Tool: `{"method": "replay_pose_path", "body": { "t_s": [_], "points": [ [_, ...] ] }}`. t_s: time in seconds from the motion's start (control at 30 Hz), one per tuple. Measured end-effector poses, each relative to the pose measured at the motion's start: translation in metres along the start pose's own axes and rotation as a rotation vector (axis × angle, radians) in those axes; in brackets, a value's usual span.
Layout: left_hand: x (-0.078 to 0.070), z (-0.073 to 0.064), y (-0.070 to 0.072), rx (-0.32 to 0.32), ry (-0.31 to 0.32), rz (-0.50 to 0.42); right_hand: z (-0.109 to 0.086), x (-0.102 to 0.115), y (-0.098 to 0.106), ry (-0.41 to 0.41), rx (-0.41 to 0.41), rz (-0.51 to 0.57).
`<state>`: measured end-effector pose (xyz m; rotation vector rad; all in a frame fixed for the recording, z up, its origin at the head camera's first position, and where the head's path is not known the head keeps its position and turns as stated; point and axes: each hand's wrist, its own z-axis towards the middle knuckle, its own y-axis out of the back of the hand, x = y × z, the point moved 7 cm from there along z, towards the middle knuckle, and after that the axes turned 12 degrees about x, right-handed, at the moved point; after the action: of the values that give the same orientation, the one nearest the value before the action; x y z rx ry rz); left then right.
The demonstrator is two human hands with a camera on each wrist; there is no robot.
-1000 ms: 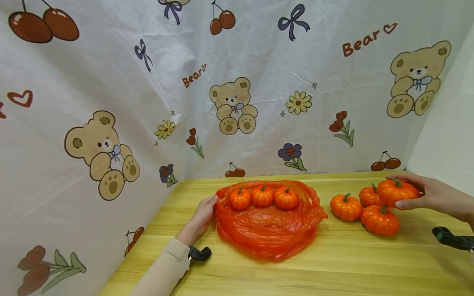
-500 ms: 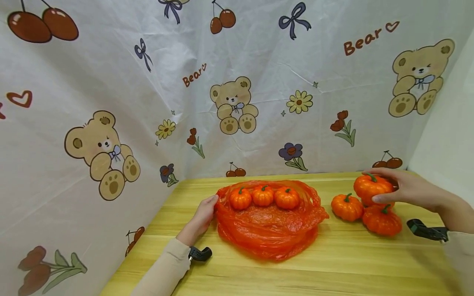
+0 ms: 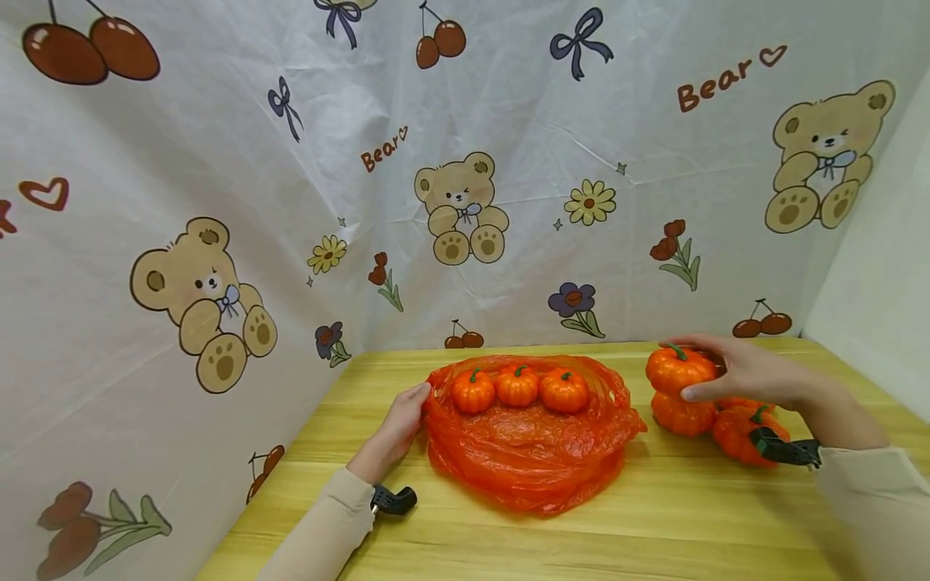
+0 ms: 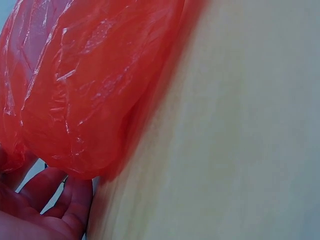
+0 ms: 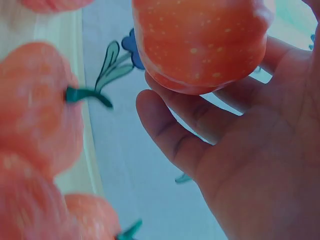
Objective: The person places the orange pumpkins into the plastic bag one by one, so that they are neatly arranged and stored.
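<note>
A red plastic bag [image 3: 523,476] lies with its mouth spread wide on the table, three small orange pumpkins [image 3: 518,386] in a row inside its far side. At the bag's left rim, my left hand [image 3: 401,421] pinches the plastic; the left wrist view shows the hand [image 4: 50,205] under the bag's folds. On the right, my right hand [image 3: 748,371] grips an orange pumpkin [image 3: 676,371] with a green stem, lifted over the other pumpkins. In the right wrist view this held pumpkin [image 5: 200,45] sits between thumb and fingers.
Beneath the right hand stand further pumpkins: one at the left [image 3: 683,415], another nearer [image 3: 744,436], and one partly hidden behind. A wooden table [image 3: 465,549] carries everything. Behind it hangs a white sheet [image 3: 523,307] printed with bears, and a white wall [image 3: 872,282] rises at the right.
The right hand has carried its pumpkin leftward, from the far right of the pumpkin group to above the leftmost one. My left hand and the bag have stayed in place.
</note>
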<state>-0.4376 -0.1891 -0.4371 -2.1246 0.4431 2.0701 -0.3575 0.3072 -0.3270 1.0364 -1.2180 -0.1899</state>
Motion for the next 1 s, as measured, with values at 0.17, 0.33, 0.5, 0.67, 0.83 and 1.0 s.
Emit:
{"method": "replay_pose_path", "body": {
  "t_s": [0.17, 0.33, 0.5, 0.67, 0.83, 1.0],
  "points": [
    [-0.001, 0.0, -0.001, 0.001, -0.004, 0.007, 0.016, 0.013, -0.008, 0.029, 0.024, 0.04],
    [-0.002, -0.001, -0.002, 0.009, -0.009, 0.022, 0.034, 0.028, -0.017, 0.041, 0.053, 0.047],
    [-0.001, -0.001, -0.001, 0.014, -0.014, 0.034, 0.054, 0.044, -0.025, 0.068, 0.089, 0.062],
    [-0.002, -0.001, -0.001, 0.003, -0.008, 0.023, 0.074, 0.054, -0.031, 0.077, 0.142, 0.069],
    [0.0, 0.001, 0.0, 0.004, -0.004, 0.023, 0.093, 0.063, -0.036, 0.109, 0.202, 0.079],
    [0.001, 0.001, 0.0, 0.002, 0.002, 0.023, 0.108, 0.07, -0.04, 0.108, 0.237, 0.065]
  ]
}}
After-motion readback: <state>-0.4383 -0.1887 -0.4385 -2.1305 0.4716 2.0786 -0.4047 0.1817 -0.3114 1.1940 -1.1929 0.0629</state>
